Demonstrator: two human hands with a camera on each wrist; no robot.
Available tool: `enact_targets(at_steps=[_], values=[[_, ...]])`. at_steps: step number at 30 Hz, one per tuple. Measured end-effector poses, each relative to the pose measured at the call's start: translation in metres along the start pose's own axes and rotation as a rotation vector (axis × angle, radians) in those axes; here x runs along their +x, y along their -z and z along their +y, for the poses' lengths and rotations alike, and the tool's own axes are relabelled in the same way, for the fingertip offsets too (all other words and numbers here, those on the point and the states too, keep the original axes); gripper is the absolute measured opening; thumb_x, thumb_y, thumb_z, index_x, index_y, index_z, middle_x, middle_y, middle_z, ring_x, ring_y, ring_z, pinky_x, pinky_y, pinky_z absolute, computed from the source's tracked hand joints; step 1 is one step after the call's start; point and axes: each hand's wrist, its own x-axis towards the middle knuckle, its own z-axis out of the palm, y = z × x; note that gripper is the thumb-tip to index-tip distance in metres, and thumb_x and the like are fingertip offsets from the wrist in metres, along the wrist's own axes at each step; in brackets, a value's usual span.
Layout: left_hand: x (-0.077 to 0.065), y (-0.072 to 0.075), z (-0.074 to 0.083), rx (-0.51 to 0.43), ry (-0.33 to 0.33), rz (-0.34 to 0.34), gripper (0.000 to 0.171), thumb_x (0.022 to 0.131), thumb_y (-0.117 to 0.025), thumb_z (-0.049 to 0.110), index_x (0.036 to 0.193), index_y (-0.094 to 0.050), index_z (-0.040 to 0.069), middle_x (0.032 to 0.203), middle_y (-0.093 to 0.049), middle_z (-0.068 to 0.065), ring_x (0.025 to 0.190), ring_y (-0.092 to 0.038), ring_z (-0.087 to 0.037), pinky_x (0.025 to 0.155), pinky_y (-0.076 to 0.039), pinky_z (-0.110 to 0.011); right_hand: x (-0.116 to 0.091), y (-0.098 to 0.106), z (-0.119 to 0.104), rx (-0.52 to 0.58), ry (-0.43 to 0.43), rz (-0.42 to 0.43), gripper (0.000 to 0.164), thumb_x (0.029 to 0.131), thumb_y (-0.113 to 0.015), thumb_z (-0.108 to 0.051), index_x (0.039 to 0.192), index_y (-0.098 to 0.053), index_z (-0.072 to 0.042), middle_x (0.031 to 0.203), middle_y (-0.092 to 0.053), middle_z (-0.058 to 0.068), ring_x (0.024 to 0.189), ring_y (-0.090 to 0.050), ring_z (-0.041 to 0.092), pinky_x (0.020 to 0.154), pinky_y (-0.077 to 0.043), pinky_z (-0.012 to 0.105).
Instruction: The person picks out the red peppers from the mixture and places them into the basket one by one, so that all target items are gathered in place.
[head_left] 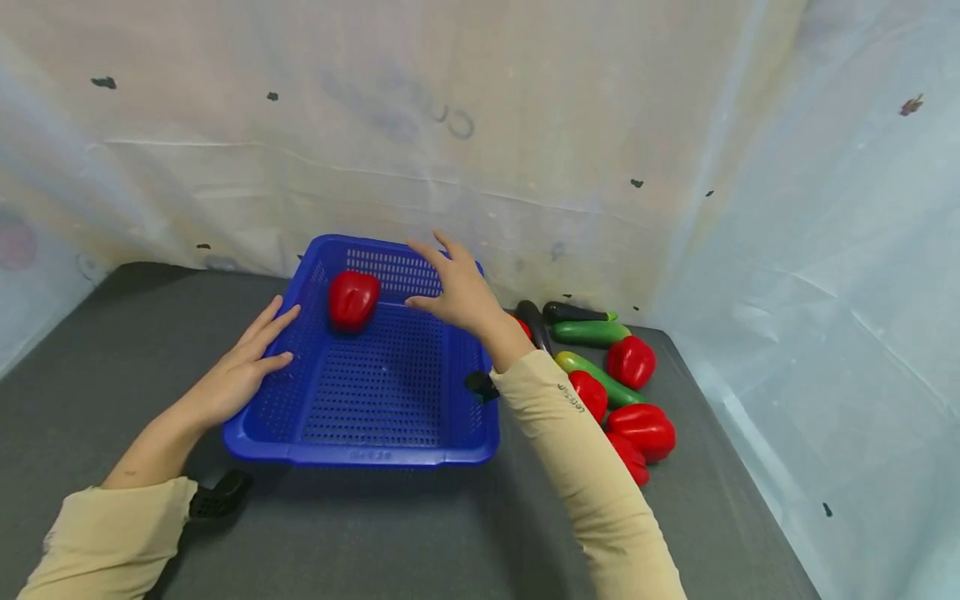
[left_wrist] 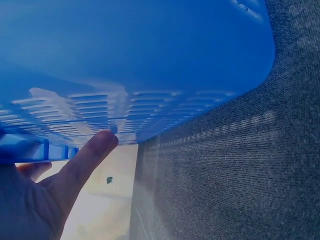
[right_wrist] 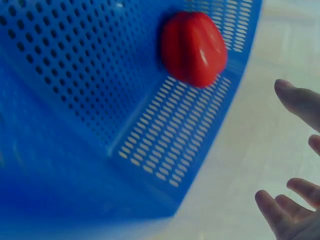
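A blue plastic basket [head_left: 371, 457] with perforated walls stands on the dark table. One red bell pepper [head_left: 353, 301] lies in its far left corner, and the right wrist view shows the same pepper [right_wrist: 194, 49] against the slotted wall. My left hand [head_left: 238, 377] rests on the basket's left rim with its fingers extended; in the left wrist view the thumb [left_wrist: 95, 152] touches the slotted side. Over the basket's far right part hovers my right hand [head_left: 463, 292], fingers spread and nothing in them.
Right of the basket lie several red bell peppers [head_left: 642, 431], two dark eggplants [head_left: 573, 312] and two green cucumbers [head_left: 591, 333], partly hidden by my right sleeve [head_left: 577, 467]. Pale plastic sheeting [head_left: 525, 108] hangs behind and beside the dark table [head_left: 360, 533].
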Motion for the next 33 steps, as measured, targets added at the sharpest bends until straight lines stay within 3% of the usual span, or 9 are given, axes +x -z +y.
enact_targets(at_steps=[14, 33], values=[[0.000, 0.000, 0.001, 0.003, 0.004, -0.008, 0.059, 0.103, -0.035, 0.013, 0.155, -0.006, 0.009, 0.160, 0.019, -0.012, 0.142, 0.017, -0.047, 0.102, 0.000, -0.077, -0.018, 0.016, 0.023, 0.071, -0.055, 0.016, 0.078, 0.084, -0.075, -0.030, 0.150, -0.034, -0.027, 0.160, -0.016, 0.012, 0.147, -0.015, 0.031, 0.114, -0.026, 0.051], [-0.002, -0.001, 0.000, -0.013, -0.008, 0.001, 0.059, 0.103, -0.034, 0.012, 0.155, -0.006, 0.008, 0.159, 0.020, -0.013, 0.142, 0.019, -0.047, 0.102, 0.003, -0.076, -0.047, 0.016, 0.055, 0.102, -0.091, 0.069, 0.078, 0.084, -0.074, -0.029, 0.150, -0.033, -0.026, 0.160, -0.016, 0.012, 0.146, -0.017, 0.034, 0.113, -0.025, 0.056]])
